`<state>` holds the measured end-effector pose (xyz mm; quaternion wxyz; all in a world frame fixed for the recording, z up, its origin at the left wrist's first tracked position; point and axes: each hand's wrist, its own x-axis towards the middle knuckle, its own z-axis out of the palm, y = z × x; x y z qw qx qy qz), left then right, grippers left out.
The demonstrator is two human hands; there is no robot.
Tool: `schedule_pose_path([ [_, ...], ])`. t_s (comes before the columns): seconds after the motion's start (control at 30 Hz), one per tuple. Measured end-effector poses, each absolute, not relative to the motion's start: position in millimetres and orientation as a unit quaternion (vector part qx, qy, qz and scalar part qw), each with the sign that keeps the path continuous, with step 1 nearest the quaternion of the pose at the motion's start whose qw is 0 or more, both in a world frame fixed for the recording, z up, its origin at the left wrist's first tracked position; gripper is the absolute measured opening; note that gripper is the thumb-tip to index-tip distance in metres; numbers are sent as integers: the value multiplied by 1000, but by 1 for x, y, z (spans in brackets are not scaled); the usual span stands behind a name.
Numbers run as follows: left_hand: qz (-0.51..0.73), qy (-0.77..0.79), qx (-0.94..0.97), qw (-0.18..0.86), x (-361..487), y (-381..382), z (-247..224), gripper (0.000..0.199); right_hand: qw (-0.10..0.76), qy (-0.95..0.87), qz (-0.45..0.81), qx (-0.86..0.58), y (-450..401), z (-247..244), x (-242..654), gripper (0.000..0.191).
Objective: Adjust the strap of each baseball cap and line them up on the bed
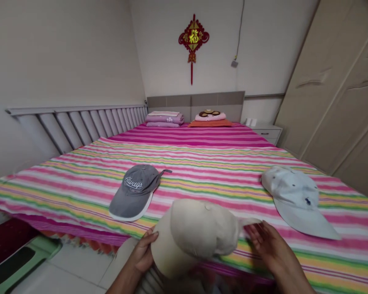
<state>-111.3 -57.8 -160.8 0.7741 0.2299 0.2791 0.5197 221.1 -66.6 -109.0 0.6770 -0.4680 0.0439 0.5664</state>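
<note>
A beige baseball cap (199,228) is held up over the near edge of the bed, its brim to the left. My left hand (144,251) grips that brim, thumb on top. At the cap's back, my right hand (268,245) is beside the end of the strap (251,221), fingers stretched out and slightly blurred; whether they touch the strap is unclear. A grey cap (135,192) with white lettering lies on the bed to the left, strap sticking out. To the right lies a pale blue-white cap (297,200) with a small dark logo.
The bed has a striped sheet (202,163). Folded purple bedding (164,119) and a pink pillow (210,117) rest by the headboard (217,102). A radiator (86,126) runs along the left wall. A green stool (30,261) stands at lower left, a nightstand (266,131) at back right.
</note>
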Motion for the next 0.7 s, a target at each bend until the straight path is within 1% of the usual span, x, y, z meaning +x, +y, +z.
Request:
schedule_pose_path([
  [0.07,560,289,224,744,-123,-47,-147,23,664,52,566,-485,-69,-117,228,15],
  [0.17,646,320,183,669,-142,-26,-118,42,647,63,578,-493,-74,-127,232,16],
  [0.2,677,331,163,637,-149,-17,-106,45,645,61,582,-491,-75,-129,232,16],
  [0.3,730,357,122,570,-172,7,-74,40,645,55,584,-490,-77,-137,230,16],
  [0.37,742,406,97,525,-188,20,-62,35,650,58,581,-487,-78,-141,229,16],
  [0.43,735,453,65,500,-203,29,-62,36,654,65,581,-481,-78,-144,229,16],
  [0.53,722,508,26,469,-219,34,-75,37,659,67,580,-475,-78,-147,229,16],
  [0.7,731,538,11,420,-231,32,-97,32,661,67,576,-476,-78,-148,229,17],
])
